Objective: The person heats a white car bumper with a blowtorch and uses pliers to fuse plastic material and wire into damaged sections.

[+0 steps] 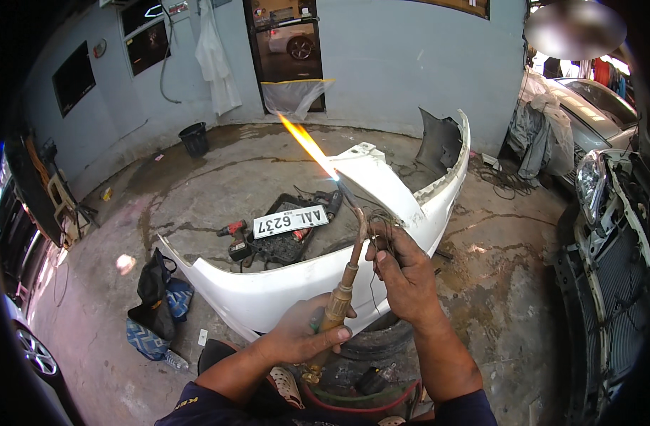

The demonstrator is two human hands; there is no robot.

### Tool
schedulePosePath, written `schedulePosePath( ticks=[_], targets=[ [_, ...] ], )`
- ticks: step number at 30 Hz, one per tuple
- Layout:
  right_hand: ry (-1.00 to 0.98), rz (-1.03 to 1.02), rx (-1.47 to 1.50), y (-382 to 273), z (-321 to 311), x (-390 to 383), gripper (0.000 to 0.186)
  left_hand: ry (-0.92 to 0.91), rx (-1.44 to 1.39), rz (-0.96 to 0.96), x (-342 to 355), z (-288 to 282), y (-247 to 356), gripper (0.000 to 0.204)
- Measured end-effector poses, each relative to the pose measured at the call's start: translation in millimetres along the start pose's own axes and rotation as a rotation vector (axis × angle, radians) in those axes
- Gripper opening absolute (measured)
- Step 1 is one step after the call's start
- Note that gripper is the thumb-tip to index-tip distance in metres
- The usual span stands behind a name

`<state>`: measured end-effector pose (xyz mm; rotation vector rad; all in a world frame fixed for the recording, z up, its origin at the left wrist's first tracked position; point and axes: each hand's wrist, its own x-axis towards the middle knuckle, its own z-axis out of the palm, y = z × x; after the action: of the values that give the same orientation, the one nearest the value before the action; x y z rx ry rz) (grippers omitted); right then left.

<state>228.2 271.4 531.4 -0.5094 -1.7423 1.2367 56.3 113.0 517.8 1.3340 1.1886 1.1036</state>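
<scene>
My left hand (302, 334) grips the brass handle of a gas torch (343, 284) that slants up and away from me. An orange flame (307, 144) shoots from its tip toward the upper left. My right hand (403, 273) pinches a thin bundle of wire (377, 221) beside the torch's neck, just below the flame's base. Both hands hover over a white car bumper (268, 291) that lies curved on the concrete floor, propped on a tyre (382, 337). Red and green hoses (353, 405) run from the torch's base by my lap.
Inside the bumper's curve lie a red cordless drill (234, 238), a black tray (286, 245) and a white number plate (290, 221). A black bag (155, 291) sits at left, a black bucket (194, 138) farther back. A stripped car front (612, 241) stands at right.
</scene>
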Motion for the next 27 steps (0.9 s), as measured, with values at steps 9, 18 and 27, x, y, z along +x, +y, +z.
schedulePosePath(
  ticks=[9, 18, 27],
  targets=[
    [-0.011, -0.010, -0.009, 2.6, 2.5, -0.5, 0.041, 0.017, 0.015, -0.018, -3.5, -2.3, 1.7, 0.035],
    [-0.017, -0.018, -0.035, 1.7, 0.2, -1.4, 0.042, 0.033, 0.019, -0.026, -1.3, -1.2, 6.0, 0.033],
    [-0.031, -0.022, -0.036, 2.7, 0.1, -7.8, 0.041, 0.035, 0.009, -0.063, -4.2, -0.7, 1.9, 0.035]
  ],
)
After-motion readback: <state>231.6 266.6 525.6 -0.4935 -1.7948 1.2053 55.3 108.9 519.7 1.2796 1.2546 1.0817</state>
